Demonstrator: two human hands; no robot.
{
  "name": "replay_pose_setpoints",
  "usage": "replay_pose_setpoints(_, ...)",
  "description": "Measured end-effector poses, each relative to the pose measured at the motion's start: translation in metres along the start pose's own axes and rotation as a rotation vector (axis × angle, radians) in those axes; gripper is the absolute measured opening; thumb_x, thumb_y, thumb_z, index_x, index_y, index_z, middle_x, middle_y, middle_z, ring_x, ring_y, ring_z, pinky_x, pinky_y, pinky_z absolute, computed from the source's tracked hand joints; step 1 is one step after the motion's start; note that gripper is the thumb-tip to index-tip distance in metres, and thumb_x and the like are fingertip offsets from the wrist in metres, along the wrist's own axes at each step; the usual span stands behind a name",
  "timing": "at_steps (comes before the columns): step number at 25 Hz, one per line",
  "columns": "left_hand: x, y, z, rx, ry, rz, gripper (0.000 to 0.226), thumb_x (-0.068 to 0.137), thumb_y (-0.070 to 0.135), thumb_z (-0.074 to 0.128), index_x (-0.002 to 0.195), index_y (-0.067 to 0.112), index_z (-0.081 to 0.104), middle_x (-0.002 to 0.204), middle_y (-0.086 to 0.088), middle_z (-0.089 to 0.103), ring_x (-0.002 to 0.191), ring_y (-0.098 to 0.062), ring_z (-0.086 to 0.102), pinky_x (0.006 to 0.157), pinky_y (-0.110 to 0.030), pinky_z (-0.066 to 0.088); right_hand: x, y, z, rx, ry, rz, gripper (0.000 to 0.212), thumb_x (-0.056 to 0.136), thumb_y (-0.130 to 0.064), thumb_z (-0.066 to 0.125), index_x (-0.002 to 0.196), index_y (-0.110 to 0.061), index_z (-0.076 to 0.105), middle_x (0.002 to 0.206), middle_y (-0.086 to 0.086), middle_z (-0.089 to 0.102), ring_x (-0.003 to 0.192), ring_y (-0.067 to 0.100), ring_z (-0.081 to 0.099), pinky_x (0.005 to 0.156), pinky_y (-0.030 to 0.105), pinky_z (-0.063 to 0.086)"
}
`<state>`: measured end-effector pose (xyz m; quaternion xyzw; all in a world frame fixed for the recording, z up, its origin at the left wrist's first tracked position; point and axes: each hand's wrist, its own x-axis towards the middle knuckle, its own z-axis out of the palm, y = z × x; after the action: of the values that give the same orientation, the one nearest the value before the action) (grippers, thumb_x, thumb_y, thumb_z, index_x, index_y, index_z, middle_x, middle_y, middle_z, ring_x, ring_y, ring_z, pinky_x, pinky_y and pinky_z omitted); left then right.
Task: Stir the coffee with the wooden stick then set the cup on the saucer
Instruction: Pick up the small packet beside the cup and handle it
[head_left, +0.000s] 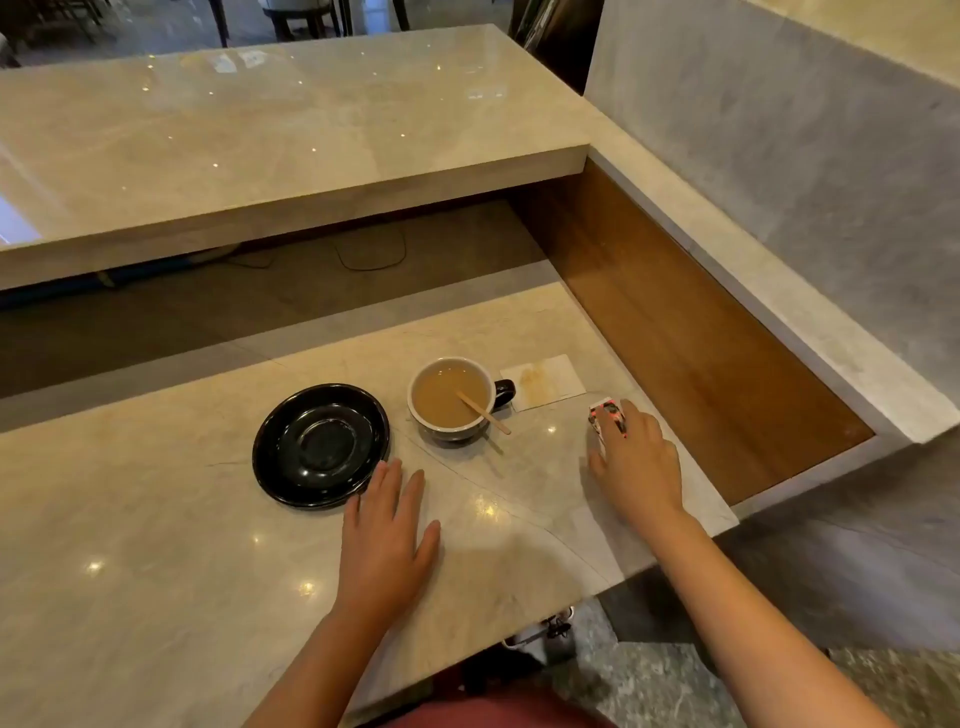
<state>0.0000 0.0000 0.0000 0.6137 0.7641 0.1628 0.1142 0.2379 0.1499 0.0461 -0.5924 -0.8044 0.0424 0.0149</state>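
- Left hand (387, 535) lies nearest the camera, flat on the tabletop (156, 545), fingers (387, 480) spread and holding nothing; their tips are just beside the saucer's near edge.
- Right hand (636, 462) rests at about 3 o'clock on the tabletop, fingers curled over a small patterned packet (602, 415) and apparently gripping it, though how firmly I cannot tell.
- Cup (452, 397) stands on the tabletop between the hands and farther out, holding milky coffee, handle at its 3 o'clock; it is not on the saucer (321, 444), which lies just beside it at 9 o'clock.
- Stick (483, 413) leans in the cup, its long axis running from 11 to 5 o'clock, its free end over the rim at 5 o'clock.
- That end points toward the right hand, from which it lies at roughly 10 o'clock, so that hand looks better placed to take it, once free of the packet.
- A stained napkin (543, 382) lies just behind the handle.
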Motion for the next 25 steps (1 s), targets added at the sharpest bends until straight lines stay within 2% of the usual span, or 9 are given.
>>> replay_pose_setpoints(5,-0.004,-0.007,0.014,0.017,-0.014,0.060,0.060,0.090,0.045,0.031,0.141,0.014,0.036,0.151,-0.015,0.026,0.140,-0.026,0.013,0.110,-0.049,0.015,0.012,0.012,0.006,-0.012,-0.013,0.063,0.032,0.095,-0.028,0.044,0.124,-0.014,0.049,0.125,0.011,0.057,0.108,0.029,0.051,0.083,0.042,0.045)
replay_pose_setpoints(14,-0.003,-0.010,0.016,0.024,0.001,0.040,0.060,0.087,0.044,0.033,0.140,0.017,0.038,0.150,-0.013,0.029,0.140,-0.024,0.015,0.110,-0.047,0.014,0.025,0.024,0.012,0.233,0.009,0.213,0.027,0.085,-0.022,0.064,0.108,-0.008,0.062,0.110,0.017,0.064,0.099,0.033,0.054,0.073,0.040,0.047)
replay_pose_setpoints(18,-0.003,-0.010,0.016,0.024,0.007,0.036,0.060,0.087,0.045,0.033,0.141,0.018,0.037,0.151,-0.012,0.028,0.140,-0.022,0.013,0.111,-0.046,0.012,0.036,0.031,0.013,0.330,-0.087,0.313,0.043,0.078,-0.025,0.073,0.113,-0.005,0.058,0.112,0.019,0.062,0.099,0.035,0.058,0.072,0.042,0.053)
replay_pose_setpoints(20,-0.003,-0.010,0.017,0.023,0.004,0.036,0.060,0.087,0.045,0.033,0.141,0.018,0.037,0.151,-0.011,0.028,0.140,-0.022,0.013,0.111,-0.045,0.011,0.040,0.033,0.014,0.370,-0.129,0.342,0.044,0.078,-0.024,0.073,0.115,-0.005,0.058,0.114,0.019,0.061,0.095,0.033,0.059,0.069,0.037,0.050)
replay_pose_setpoints(23,-0.003,-0.011,0.017,0.029,0.001,0.030,0.061,0.087,0.046,0.033,0.141,0.020,0.035,0.152,-0.010,0.027,0.140,-0.021,0.013,0.112,-0.045,0.010,0.040,0.034,0.016,0.517,-0.066,0.381,0.031,0.081,-0.013,0.069,0.110,-0.005,0.061,0.112,0.018,0.064,0.086,0.026,0.057,0.064,0.033,0.045)
replay_pose_setpoints(25,-0.002,-0.011,0.018,0.032,-0.006,0.023,0.060,0.087,0.046,0.033,0.142,0.021,0.034,0.153,-0.009,0.025,0.141,-0.020,0.011,0.112,-0.044,0.009,0.037,0.034,0.014,0.665,-0.033,0.446,0.022,0.085,-0.008,0.064,0.107,-0.006,0.062,0.111,0.018,0.065,0.085,0.026,0.058,0.063,0.034,0.048)
